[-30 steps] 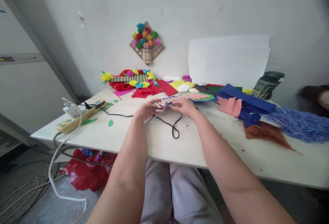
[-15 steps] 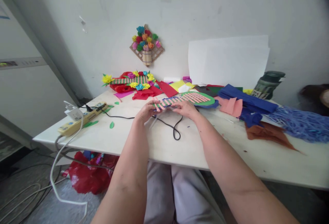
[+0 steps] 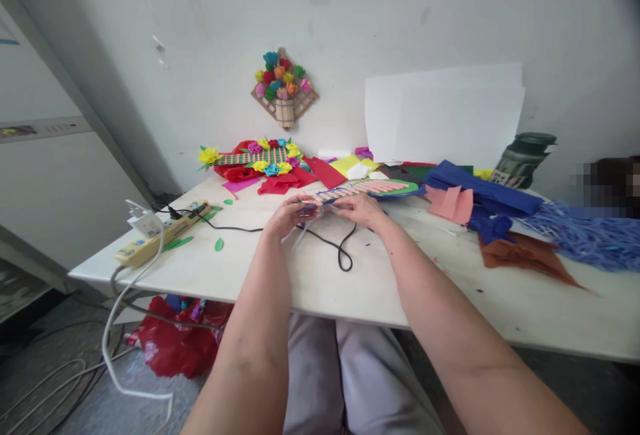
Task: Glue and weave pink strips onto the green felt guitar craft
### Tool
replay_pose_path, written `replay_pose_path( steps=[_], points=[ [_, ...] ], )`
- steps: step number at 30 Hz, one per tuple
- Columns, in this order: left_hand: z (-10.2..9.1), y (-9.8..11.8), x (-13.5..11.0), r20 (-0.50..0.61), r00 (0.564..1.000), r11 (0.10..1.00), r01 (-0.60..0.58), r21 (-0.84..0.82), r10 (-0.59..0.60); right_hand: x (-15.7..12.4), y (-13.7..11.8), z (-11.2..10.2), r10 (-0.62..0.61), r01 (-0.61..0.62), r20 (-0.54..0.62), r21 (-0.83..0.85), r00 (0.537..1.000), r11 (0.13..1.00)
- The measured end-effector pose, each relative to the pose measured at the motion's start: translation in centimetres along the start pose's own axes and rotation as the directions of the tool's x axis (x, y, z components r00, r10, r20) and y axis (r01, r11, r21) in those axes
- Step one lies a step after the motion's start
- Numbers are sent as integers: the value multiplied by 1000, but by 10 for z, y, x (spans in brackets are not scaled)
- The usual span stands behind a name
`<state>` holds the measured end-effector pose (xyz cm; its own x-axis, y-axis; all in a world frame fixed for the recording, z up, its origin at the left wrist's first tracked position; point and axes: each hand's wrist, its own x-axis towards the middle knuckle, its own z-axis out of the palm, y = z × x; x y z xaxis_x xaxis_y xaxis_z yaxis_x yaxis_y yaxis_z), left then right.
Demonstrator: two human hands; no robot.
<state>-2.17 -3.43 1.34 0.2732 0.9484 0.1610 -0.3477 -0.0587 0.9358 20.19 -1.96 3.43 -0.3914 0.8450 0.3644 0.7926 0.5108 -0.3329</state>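
Both hands hold a flat paper craft [image 3: 385, 186], green with rows of pink strips across it and a blue layer beneath. Its narrow end lies between my hands, and the broad rounded end points away to the right. My left hand [image 3: 287, 217] is closed on the narrow end, fingertips near the pink strips. Farther along its near edge, my right hand [image 3: 361, 211] pinches it, with some fingers hidden beneath. A thin translucent piece [image 3: 300, 238] hangs under the craft near my left hand; its kind is unclear. A black cord [image 3: 327, 243] loops on the table just below.
On the white table [image 3: 345, 295], a similar craft with paper flowers [image 3: 265, 155] lies at the back left. A power strip [image 3: 163, 235] sits left. Coloured paper, a blue fringed bundle [image 3: 590, 235] and a dark bottle [image 3: 525, 158] are at the right. A person shows at the far right edge.
The craft has tipped flatter, so its striped face shows as a thinner band. Both hands stay at about the same place on it, and the view has shifted slightly.
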Motion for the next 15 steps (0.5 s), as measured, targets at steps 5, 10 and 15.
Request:
replay_pose_path(
  steps=[5,10,15],
  points=[
    [4,1,-2,-40,999,1000,-11,5,11,0,1,0,-6,6,9,8,1000,1000],
    [8,2,-2,-107,994,1000,-9,-10,8,-1,0,-3,-2,1,21,32,1000,999],
    [8,1,-1,-133,991,1000,-6,-16,4,-1,-3,-2,-28,28,11,32,1000,999]
  ],
)
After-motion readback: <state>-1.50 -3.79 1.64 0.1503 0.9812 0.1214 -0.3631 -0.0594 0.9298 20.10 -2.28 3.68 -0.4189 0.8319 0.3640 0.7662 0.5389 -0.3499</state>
